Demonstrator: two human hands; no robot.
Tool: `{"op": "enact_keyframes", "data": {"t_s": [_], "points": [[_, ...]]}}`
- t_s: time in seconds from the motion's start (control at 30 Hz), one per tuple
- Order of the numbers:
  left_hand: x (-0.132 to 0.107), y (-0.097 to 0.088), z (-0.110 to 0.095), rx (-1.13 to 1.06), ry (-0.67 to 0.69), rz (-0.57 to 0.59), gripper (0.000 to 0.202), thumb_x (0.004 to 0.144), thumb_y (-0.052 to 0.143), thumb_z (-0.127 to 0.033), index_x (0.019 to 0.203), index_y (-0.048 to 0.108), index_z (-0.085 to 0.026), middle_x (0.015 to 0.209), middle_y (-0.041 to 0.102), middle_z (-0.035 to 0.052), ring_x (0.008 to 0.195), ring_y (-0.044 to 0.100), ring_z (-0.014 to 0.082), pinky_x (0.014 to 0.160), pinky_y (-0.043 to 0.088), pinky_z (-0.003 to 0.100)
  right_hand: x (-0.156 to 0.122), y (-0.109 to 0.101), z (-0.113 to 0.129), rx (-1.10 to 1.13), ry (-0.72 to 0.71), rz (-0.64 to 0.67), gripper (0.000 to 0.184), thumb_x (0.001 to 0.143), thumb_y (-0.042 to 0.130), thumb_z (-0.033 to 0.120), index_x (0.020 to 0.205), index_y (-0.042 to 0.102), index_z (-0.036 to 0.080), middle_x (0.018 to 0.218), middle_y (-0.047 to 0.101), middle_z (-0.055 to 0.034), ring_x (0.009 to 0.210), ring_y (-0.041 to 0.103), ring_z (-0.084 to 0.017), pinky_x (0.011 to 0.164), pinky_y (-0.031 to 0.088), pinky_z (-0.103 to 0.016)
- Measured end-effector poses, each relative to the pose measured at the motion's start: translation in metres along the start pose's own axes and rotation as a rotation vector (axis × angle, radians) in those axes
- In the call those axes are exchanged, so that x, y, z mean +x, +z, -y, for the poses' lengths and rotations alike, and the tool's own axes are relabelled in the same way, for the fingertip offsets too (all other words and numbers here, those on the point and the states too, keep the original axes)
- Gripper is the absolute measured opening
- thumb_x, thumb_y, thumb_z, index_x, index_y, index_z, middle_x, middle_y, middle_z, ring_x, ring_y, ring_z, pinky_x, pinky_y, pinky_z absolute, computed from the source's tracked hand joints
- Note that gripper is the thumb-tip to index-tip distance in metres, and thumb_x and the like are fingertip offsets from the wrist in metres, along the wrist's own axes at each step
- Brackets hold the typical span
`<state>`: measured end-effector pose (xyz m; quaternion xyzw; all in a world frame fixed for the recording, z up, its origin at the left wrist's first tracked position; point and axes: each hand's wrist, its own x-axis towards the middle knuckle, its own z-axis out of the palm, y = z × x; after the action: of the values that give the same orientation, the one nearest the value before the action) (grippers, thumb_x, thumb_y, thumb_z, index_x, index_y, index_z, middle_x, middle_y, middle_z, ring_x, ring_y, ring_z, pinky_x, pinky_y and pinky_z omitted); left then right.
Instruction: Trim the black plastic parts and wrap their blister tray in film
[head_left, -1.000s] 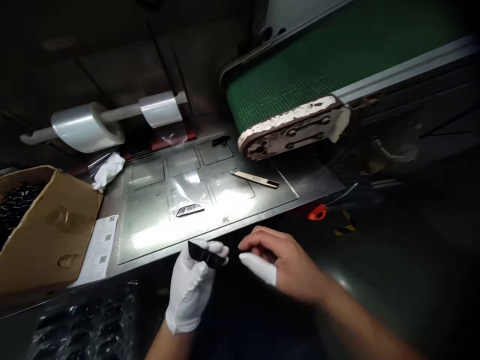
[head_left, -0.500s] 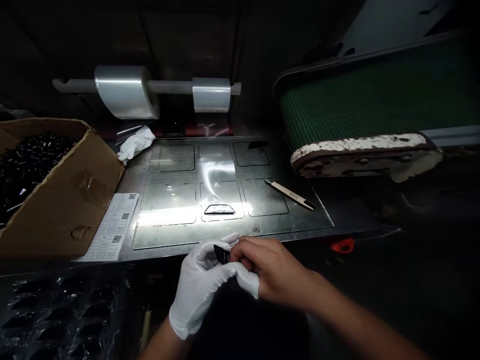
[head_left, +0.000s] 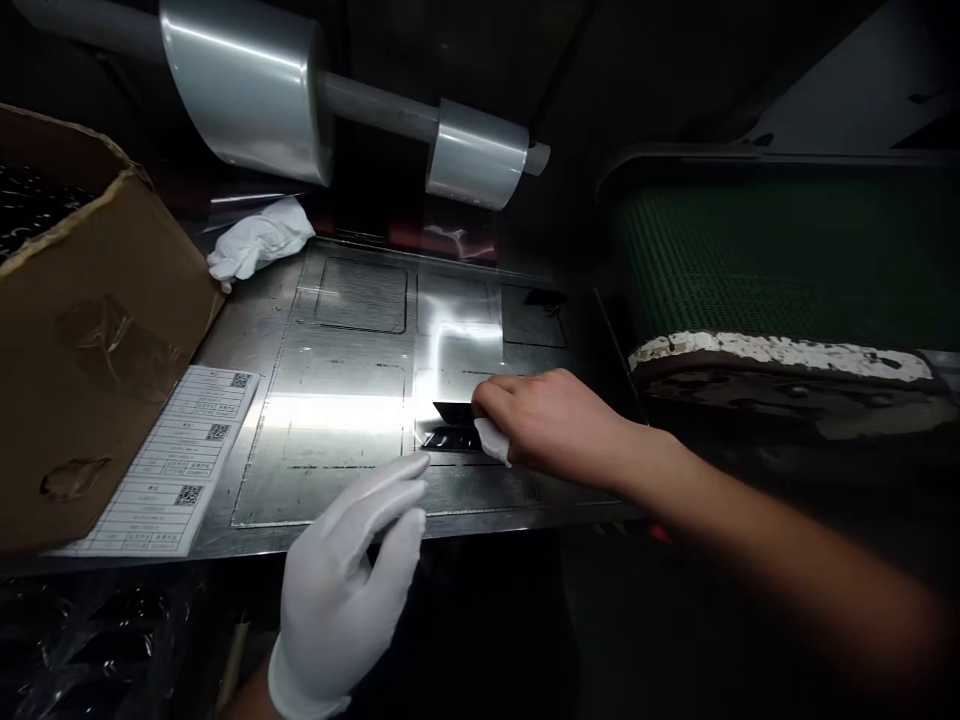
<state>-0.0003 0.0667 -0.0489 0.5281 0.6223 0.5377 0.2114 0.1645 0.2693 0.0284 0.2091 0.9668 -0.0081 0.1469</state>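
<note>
My right hand (head_left: pixel 547 420) is bare, with white cloth (head_left: pixel 493 441) around its thumb. Its fingers pinch a small black trapezoid-shaped piece (head_left: pixel 453 413), held low over the glass sheet (head_left: pixel 330 345). Right below it, a dark piece of similar outline (head_left: pixel 448 440) lies on the sheet, partly covered by my right hand. My left hand (head_left: pixel 349 580), in a white glove, is empty at the sheet's front edge. Its fingers are apart and curve toward the dark piece. The pen-like tool marked A05 is hidden from view.
An open cardboard box (head_left: pixel 112 360) of small black parts stands left, beside printed label sheets (head_left: pixel 176 450). Behind are a crumpled white glove (head_left: pixel 262 240) and clear film rolls (head_left: pixel 244 85) (head_left: pixel 480 150). A green conveyor belt (head_left: pixel 750 260) is at right, wrapped black parts (head_left: pixel 97 640) at lower left.
My right hand has moved forward from my left hand to the glass sheet, carrying the black piece. My left hand has let go and opened. The view has tilted and come closer.
</note>
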Motion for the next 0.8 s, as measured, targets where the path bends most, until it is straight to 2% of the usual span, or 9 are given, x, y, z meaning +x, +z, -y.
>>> {"op": "enact_keyframes", "data": {"t_s": [0.17,0.27,0.33,0.4,0.5,0.57,0.63,0.73,0.8], "points": [[0.003,0.000,0.004,0.030,0.043,0.023,0.033,0.097,0.065,-0.010,0.122,0.072,-0.030,0.128,0.074,-0.0063,0.122,0.069,0.0115,0.112,0.054,0.023,0.020,-0.006,0.002,-0.163,-0.051,0.079,0.016,0.083,0.056,0.007,0.095,0.061,0.016,0.086,0.071,-0.0058,0.061,0.061,-0.020,0.050,0.016,-0.032],[0.002,-0.001,0.003,0.056,0.031,0.027,0.032,0.096,0.066,-0.012,0.122,0.072,-0.031,0.127,0.075,-0.0069,0.121,0.069,0.0110,0.112,0.053,0.021,0.027,-0.006,0.007,-0.118,-0.018,0.121,0.012,0.088,0.054,0.009,0.094,0.063,0.015,0.083,0.072,-0.0071,0.062,0.064,-0.022,0.049,0.016,-0.032],[0.000,-0.001,0.003,0.064,0.011,0.030,0.032,0.096,0.066,-0.013,0.121,0.073,-0.031,0.127,0.075,-0.0068,0.122,0.069,0.0119,0.112,0.053,0.022,0.021,-0.002,0.007,-0.016,0.036,0.097,0.015,0.092,0.051,0.011,0.098,0.065,0.015,0.087,0.074,-0.0074,0.067,0.067,-0.022,0.050,0.021,-0.032],[-0.002,-0.002,0.003,0.055,-0.014,0.025,0.030,0.096,0.067,-0.015,0.120,0.074,-0.032,0.127,0.075,-0.0064,0.121,0.070,0.0137,0.110,0.056,0.024,-0.001,0.007,0.004,0.130,0.119,0.004,0.018,0.094,0.053,0.015,0.105,0.066,0.017,0.097,0.076,-0.0072,0.077,0.070,-0.022,0.056,0.031,-0.031],[-0.005,-0.003,0.003,0.046,-0.111,0.016,0.025,0.097,0.068,-0.025,0.118,0.075,-0.036,0.124,0.076,-0.0050,0.119,0.071,0.0185,0.108,0.059,0.032,-0.060,0.035,-0.008,0.334,0.286,-0.204,0.018,0.096,0.057,0.023,0.111,0.066,0.020,0.105,0.076,-0.0066,0.087,0.071,-0.021,0.070,0.046,-0.030],[-0.007,-0.003,0.001,0.047,-0.200,0.016,0.021,0.097,0.068,-0.035,0.116,0.077,-0.037,0.123,0.077,-0.0026,0.119,0.071,0.0236,0.108,0.059,0.042,-0.103,0.060,-0.021,0.375,0.435,-0.350,0.017,0.098,0.056,0.025,0.111,0.066,0.020,0.105,0.074,-0.0080,0.089,0.069,-0.021,0.076,0.051,-0.033],[-0.007,-0.002,-0.001,0.044,-0.275,0.011,0.021,0.096,0.069,-0.044,0.112,0.078,-0.035,0.120,0.077,0.0007,0.118,0.071,0.0285,0.109,0.058,0.051,-0.136,0.084,-0.033,0.318,0.575,-0.453,0.024,0.100,0.055,0.026,0.120,0.066,0.018,0.113,0.071,-0.0127,0.101,0.066,-0.026,0.086,0.054,-0.040],[-0.005,0.000,-0.009,0.046,-0.327,-0.035,0.025,0.092,0.072,-0.053,0.105,0.080,-0.033,0.112,0.079,0.0025,0.111,0.073,0.0304,0.107,0.059,0.054,-0.157,0.109,-0.048,0.255,0.674,-0.447,0.036,0.100,0.053,0.025,0.134,0.062,0.017,0.130,0.065,-0.0168,0.121,0.059,-0.033,0.102,0.051,-0.051],[-0.003,-0.001,-0.015,0.044,-0.336,-0.074,0.026,0.091,0.072,-0.054,0.102,0.080,-0.032,0.108,0.080,0.0014,0.109,0.073,0.0293,0.104,0.061,0.051,-0.156,0.116,-0.053,0.286,0.672,-0.410,0.032,0.101,0.050,0.023,0.129,0.064,0.018,0.126,0.067,-0.0144,0.118,0.060,-0.031,0.102,0.052,-0.048]]}}
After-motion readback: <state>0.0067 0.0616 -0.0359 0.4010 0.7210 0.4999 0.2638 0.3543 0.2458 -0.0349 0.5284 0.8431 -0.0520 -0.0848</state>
